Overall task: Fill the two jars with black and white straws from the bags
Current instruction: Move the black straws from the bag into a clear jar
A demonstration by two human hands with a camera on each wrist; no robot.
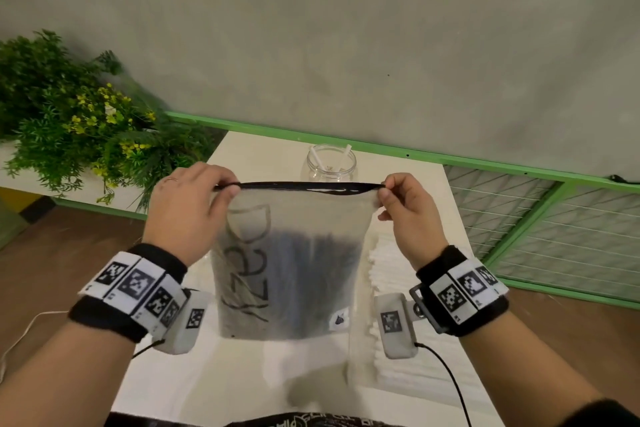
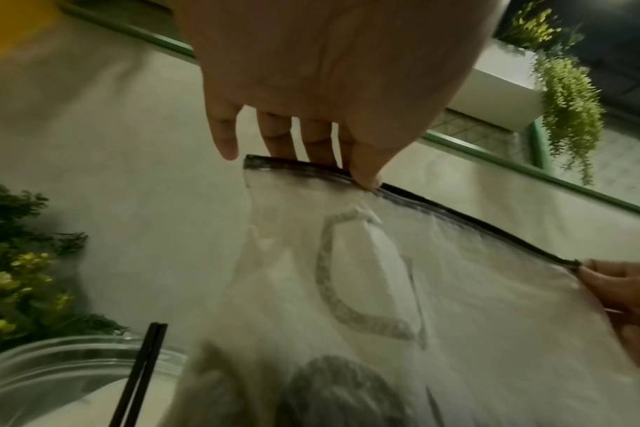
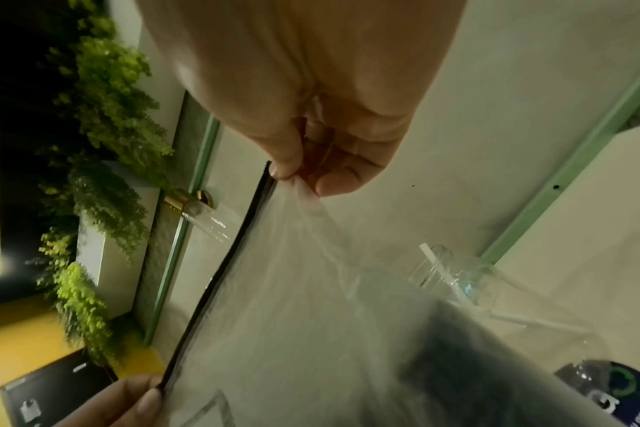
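Observation:
Above the table I hold up a frosted zip bag (image 1: 287, 253) with a black zip strip along its top. Dark black straws (image 1: 311, 281) show through its lower half. My left hand (image 1: 227, 188) pinches the strip's left end and my right hand (image 1: 382, 192) pinches its right corner. The wrist views show the same pinches: left hand (image 2: 362, 176) and right hand (image 3: 285, 173) on the bag (image 2: 420, 274) (image 3: 293, 289). Behind the bag stands a clear jar (image 1: 330, 163) (image 3: 453, 277) with white straws. A second jar (image 2: 55, 375) holds black straws (image 2: 143, 369).
A bag of white straws (image 1: 381, 270) lies on the white table (image 1: 242, 374) under my right wrist. Green plants (image 1: 69, 107) stand at the left and a green rail (image 1: 450, 158) runs behind the table. A blue-labelled bottle (image 3: 603, 387) shows low in the right wrist view.

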